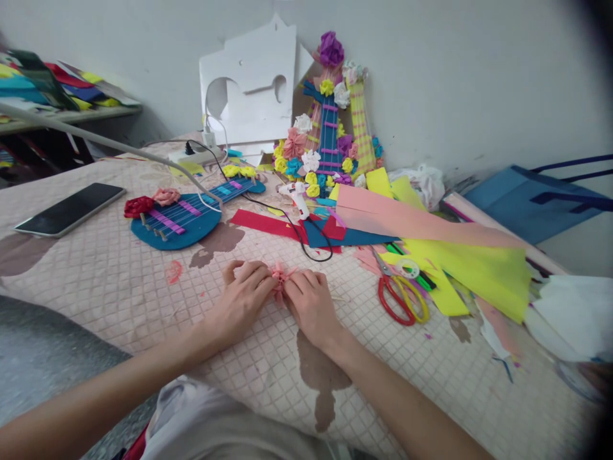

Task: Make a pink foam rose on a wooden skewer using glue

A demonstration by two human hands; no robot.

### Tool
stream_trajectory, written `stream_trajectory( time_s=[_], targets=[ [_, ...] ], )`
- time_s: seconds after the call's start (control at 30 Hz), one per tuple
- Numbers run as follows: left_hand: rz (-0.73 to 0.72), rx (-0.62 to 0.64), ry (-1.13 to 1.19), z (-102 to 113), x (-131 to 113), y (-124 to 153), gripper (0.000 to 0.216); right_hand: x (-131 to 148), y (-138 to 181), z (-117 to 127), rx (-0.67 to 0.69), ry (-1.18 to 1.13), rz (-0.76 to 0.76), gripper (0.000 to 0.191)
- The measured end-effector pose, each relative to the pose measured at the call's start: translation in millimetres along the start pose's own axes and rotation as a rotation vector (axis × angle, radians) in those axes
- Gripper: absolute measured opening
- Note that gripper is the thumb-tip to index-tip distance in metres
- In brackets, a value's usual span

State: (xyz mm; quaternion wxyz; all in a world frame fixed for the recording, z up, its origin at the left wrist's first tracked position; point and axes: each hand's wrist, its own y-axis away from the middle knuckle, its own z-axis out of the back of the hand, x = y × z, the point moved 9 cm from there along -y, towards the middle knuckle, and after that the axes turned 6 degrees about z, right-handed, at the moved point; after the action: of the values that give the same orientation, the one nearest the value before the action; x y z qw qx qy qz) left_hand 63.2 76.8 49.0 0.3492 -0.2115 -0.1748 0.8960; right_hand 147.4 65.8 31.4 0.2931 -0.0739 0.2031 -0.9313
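Observation:
My left hand (244,291) and my right hand (311,303) meet on the quilted cloth, fingers pinched together on a small pink paper flower (279,279) between them. The flower is crumpled and partly hidden by my fingertips. Just beyond my hands runs a black cable (306,246). To the right lie red scissors (395,297) and yellow scissors (414,297).
A blue paper guitar (182,220) with rosettes lies at the left, a phone (69,209) beyond it. A white glue gun (297,195), coloured foam sheets (431,236), a flowered craft tower (330,121) and a blue bag (536,198) stand at the back and right.

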Motion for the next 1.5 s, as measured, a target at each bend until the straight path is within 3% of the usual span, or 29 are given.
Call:
stream_trajectory(
  time_s=[0.23,0.43,0.7,0.93,1.2,1.37,1.43,1.5],
  targets=[
    [-0.012,0.043,-0.013,-5.7,0.3,1.1,0.022,-1.5,0.8,2.7,-0.032,-0.038,-0.011,0.009],
    [0.001,0.006,-0.003,-3.9,3.0,1.6,0.018,-8.6,2.2,6.1,-0.064,-0.167,-0.072,0.011],
    [-0.015,-0.005,0.019,-2.1,0.1,2.5,0.016,-2.7,-1.3,0.9,-0.013,-0.054,-0.032,0.016],
    [0.003,-0.034,0.023,0.8,4.0,1.6,0.016,-18.6,14.0,25.8,-0.126,-0.259,-0.073,0.02],
    [0.017,-0.039,0.054,2.7,8.3,0.4,0.014,-47.1,35.0,20.0,0.056,-0.22,-0.102,0.014],
    [0.011,-0.057,0.057,4.5,8.8,0.9,0.015,-58.1,40.7,27.2,0.187,-0.318,-0.079,0.015],
    [0.011,-0.067,0.063,5.2,9.5,1.1,0.014,-75.5,51.4,32.6,0.239,-0.407,-0.118,0.014],
    [0.009,-0.076,0.073,5.8,10.5,1.3,0.014,-104.0,65.3,41.3,0.207,-0.425,-0.223,0.015]
  ],
)
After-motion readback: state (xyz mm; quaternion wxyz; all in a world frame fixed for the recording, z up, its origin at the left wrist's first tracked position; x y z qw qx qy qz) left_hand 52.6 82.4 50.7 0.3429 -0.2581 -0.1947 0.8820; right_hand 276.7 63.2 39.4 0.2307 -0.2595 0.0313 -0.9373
